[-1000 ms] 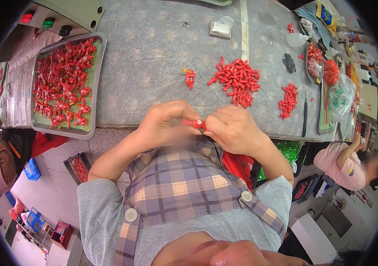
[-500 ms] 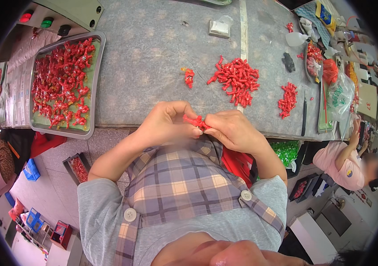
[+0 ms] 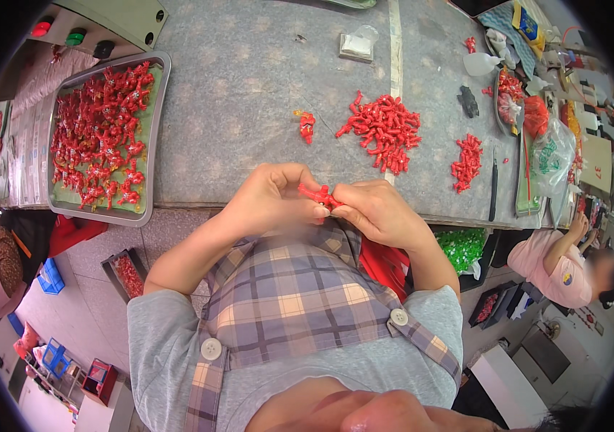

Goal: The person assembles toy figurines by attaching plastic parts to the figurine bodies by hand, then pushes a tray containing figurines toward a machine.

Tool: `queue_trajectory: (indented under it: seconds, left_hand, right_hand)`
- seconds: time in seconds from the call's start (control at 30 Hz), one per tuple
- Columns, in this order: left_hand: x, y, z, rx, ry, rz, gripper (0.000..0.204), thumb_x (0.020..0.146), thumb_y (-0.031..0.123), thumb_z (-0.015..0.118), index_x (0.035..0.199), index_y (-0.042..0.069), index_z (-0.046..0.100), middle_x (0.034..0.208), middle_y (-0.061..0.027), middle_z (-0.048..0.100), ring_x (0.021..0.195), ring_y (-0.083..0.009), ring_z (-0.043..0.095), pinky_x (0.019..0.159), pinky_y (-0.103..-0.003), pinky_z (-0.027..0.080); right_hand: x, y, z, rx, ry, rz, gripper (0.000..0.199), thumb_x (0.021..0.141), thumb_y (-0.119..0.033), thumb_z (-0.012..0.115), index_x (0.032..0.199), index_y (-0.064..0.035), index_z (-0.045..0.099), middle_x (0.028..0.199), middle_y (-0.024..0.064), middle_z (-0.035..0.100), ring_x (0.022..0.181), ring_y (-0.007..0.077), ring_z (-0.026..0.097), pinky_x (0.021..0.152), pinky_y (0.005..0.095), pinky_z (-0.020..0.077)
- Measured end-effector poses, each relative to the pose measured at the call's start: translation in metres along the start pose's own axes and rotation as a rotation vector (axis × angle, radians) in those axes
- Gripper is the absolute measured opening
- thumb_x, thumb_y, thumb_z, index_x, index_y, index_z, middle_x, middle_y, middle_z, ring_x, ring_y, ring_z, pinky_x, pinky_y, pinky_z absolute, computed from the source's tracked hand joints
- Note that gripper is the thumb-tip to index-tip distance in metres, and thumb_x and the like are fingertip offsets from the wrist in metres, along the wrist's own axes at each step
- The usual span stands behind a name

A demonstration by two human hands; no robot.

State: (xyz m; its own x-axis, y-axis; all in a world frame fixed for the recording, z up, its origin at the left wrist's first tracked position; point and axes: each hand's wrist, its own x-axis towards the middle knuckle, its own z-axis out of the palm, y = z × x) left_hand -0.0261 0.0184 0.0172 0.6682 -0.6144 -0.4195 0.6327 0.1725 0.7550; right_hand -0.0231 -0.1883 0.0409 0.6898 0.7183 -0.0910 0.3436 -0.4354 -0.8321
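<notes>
At the near edge of the table, a small red plastic figure part (image 3: pixel 319 195) is pinched between both my hands. My left hand (image 3: pixel 276 196) grips its left end with thumb and fingers. My right hand (image 3: pixel 374 205) has its fingertips closed on the right end. Just beyond my hands lies a single red and yellow figure (image 3: pixel 307 128). To its right is a heap of red parts (image 3: pixel 386 133), and farther right a smaller pile of red parts (image 3: pixel 467 163). A metal tray (image 3: pixel 166 119) on the left is full of red figures.
A grey control box (image 3: pixel 116 21) with red and green buttons stands at the far left. Tweezers (image 3: pixel 494 189), a white squeeze bottle (image 3: pixel 481 63) and plastic bags (image 3: pixel 555 147) lie on the right. A small white box (image 3: pixel 356 47) sits farther back. Co-workers sit at both sides.
My hands stay in nearly the same place, with the red part tilted slightly between the fingers. At the right, the co-worker's arm has come down.
</notes>
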Motion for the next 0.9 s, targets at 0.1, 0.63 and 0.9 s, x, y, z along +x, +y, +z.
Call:
queue_trajectory:
  seconds: [0.1,0.63,0.9]
  left_hand:
    - [0.001,0.002,0.001,-0.017,0.004,-0.014,0.014,0.076,0.003,0.067,0.084,0.001,0.057,0.079,-0.0075,0.064,0.07,-0.0098,0.061,0.063,-0.023,0.05]
    - [0.01,-0.005,-0.005,-0.566,-0.08,-0.145,0.028,0.079,0.019,0.067,0.099,0.002,0.055,0.084,-0.0073,0.062,0.069,-0.014,0.063,0.061,-0.024,0.054]
    - [0.007,-0.008,-0.007,0.311,0.197,0.675,0.025,0.07,-0.009,0.065,0.091,0.003,0.057,0.097,-0.0095,0.061,0.093,-0.018,0.059,0.077,-0.03,0.049]
  right_hand:
    - [0.002,-0.001,-0.001,0.013,0.041,-0.007,0.02,0.087,-0.024,0.051,0.078,-0.0066,0.048,0.06,0.0122,0.05,0.059,0.0311,0.054,0.052,0.0397,0.0385]
    - [-0.01,0.017,-0.007,0.353,0.318,0.079,0.047,0.09,-0.04,0.041,0.066,-0.0012,0.048,0.059,0.0062,0.047,0.053,0.0151,0.045,0.049,0.0284,0.0346]
    - [0.005,0.005,0.008,0.16,0.55,0.064,0.012,0.078,-0.012,0.062,0.081,-0.0006,0.059,0.069,0.0051,0.055,0.061,0.0135,0.052,0.057,0.0253,0.041]
